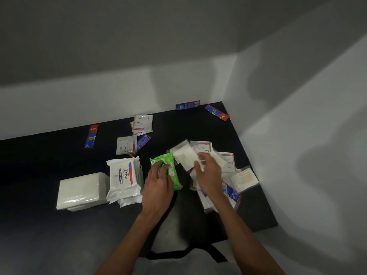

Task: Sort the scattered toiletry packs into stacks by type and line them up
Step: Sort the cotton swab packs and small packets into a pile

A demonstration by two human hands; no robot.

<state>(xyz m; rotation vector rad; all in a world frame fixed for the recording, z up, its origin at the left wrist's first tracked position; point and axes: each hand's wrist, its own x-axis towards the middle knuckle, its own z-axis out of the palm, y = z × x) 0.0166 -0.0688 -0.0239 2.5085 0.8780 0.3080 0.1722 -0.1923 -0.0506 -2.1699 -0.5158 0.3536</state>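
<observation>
My left hand [157, 185] rests on a green wipes pack [168, 171] in the middle of the black table [49, 155], fingers curled over its near end. My right hand [208, 175] hovers over a heap of clear and white sachets [186, 155], fingers loosely bent; whether it pinches anything is unclear. To the left stands a stack of white Dove wipes packs [124, 179], and beside it a plain white pack stack [81, 190]. Dove sachets [143, 124] and red-and-blue toothpaste packets [91, 135] lie scattered farther back.
A clear bag of cotton swabs [245, 178] lies at the right edge of the table. Two toothpaste packets [217, 112] sit at the far corner against the white wall. Walls close the table at the back and right.
</observation>
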